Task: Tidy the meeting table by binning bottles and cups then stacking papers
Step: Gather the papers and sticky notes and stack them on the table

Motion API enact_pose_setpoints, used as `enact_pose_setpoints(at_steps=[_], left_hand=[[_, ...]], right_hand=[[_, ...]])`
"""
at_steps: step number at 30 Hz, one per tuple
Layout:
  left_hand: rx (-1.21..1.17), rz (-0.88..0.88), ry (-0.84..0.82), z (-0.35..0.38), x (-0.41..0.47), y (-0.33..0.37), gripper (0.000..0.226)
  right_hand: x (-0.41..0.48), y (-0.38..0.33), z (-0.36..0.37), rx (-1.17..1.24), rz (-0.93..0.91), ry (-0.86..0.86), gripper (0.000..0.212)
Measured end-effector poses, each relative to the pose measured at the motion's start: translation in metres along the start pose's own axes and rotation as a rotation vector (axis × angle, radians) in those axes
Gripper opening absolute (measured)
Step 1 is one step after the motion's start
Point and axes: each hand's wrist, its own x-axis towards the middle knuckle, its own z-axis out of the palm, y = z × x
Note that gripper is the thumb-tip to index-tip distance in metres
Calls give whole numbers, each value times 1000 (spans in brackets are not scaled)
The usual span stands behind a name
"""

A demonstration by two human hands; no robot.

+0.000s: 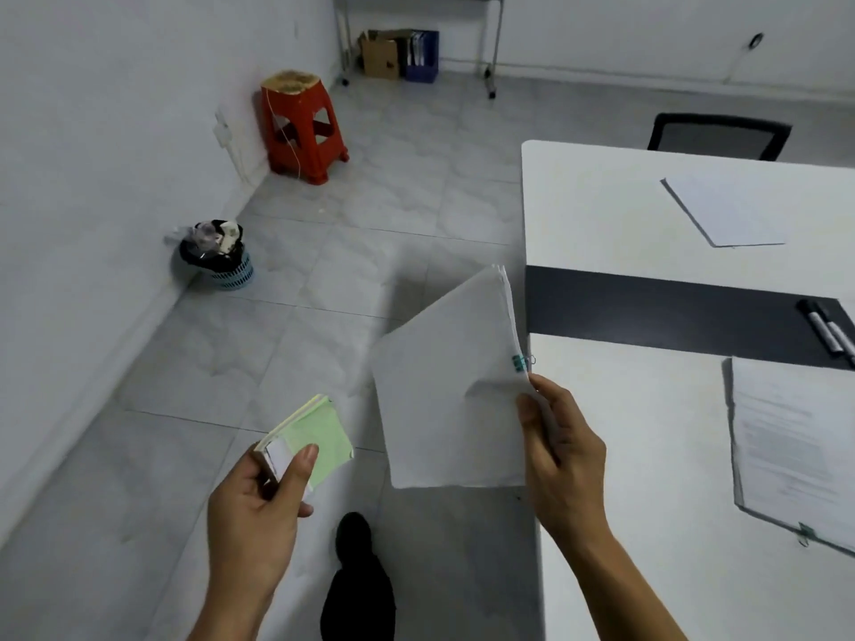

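My right hand [562, 451] grips a clipped stack of white papers [444, 390] by its lower right corner, holding it in the air just left of the white meeting table [615, 215]. A small green-covered notepad [319, 434] is held in my left hand [261, 495] over the floor. On the table lie a blank white sheet [726, 210] at the far side and a clipped printed document [796, 446] at the near right. The blue bin [222, 256] with a black liner stands by the left wall, stuffed with rubbish.
Two markers [828, 330] lie on the table's dark strip [647, 307]. A red stool [303, 124] stands by the wall, a black chair [717, 134] behind the table, a cardboard box [381, 53] and blue file holders far back. My black shoe [358, 585] is on the tiled floor.
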Motion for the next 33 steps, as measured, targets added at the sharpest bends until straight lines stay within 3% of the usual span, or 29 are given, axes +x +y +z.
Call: enact_pose_setpoints(at_steps=[5,11,17,23,28,33], left_hand=[[-44,11,-148,44,145,31,12],[-4,69,-423,140,285,95,9],[36,87,-641,285,376,120,15],[118,160,-708,427,464,174,20],[117,274,-701,519,542,240,21],[111,244,-727,612,589,256,22]], right_hand=[[99,-15,66,-98,-34,113,27],[187,-21,74,-145,22,390,37],[282,44,69,-130,140,634,28],[449,113,54,-79,284,616,33],[591,116,28,-6,246,551,30],[674,134,-5,-69,253,547,26]])
